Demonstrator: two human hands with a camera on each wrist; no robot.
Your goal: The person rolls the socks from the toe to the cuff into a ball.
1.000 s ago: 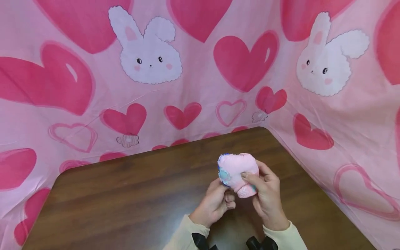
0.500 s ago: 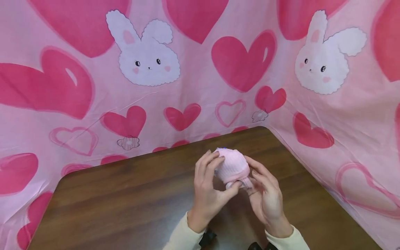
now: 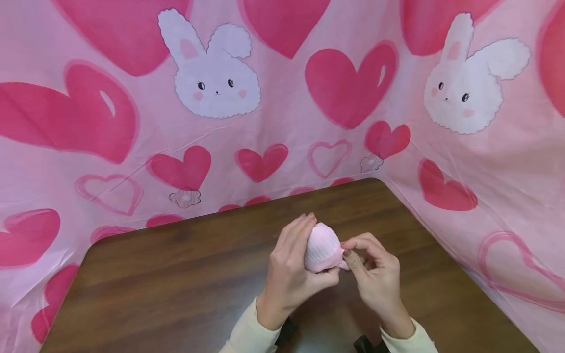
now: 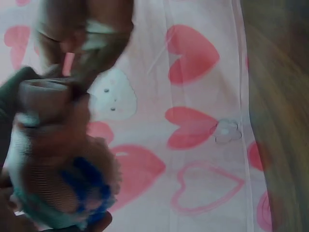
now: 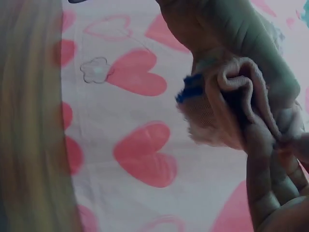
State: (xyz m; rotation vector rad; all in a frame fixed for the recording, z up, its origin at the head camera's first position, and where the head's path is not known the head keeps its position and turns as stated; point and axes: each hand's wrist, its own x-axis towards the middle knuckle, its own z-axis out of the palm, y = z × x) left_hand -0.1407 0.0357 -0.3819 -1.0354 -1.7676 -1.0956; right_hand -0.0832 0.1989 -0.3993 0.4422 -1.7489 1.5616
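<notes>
A balled-up pink knit sock (image 3: 321, 251) is held above the table, near its middle right. My left hand (image 3: 287, 269) curls round the ball from the left, fingers over its far side and thumb below. From the right, my right hand (image 3: 378, 274) pinches the sock's edge between thumb and fingertips. The right wrist view shows the folded cuff of the sock (image 5: 227, 87) with a dark opening and blue threads on the outside. Blue and teal patches show on the sock (image 4: 58, 183) in the left wrist view, which is dim and blurred.
The brown wooden table (image 3: 176, 279) stretches out beneath both hands. A pink curtain (image 3: 273, 117) printed with hearts and rabbits hangs along its back and right edges. Black wrist straps (image 3: 371, 344) show at the sleeves.
The sock has been turned, so its blue and teal patch no longer faces the head camera. My left hand has moved up round it; my right hand has gone from gripping its side to pinching its edge.
</notes>
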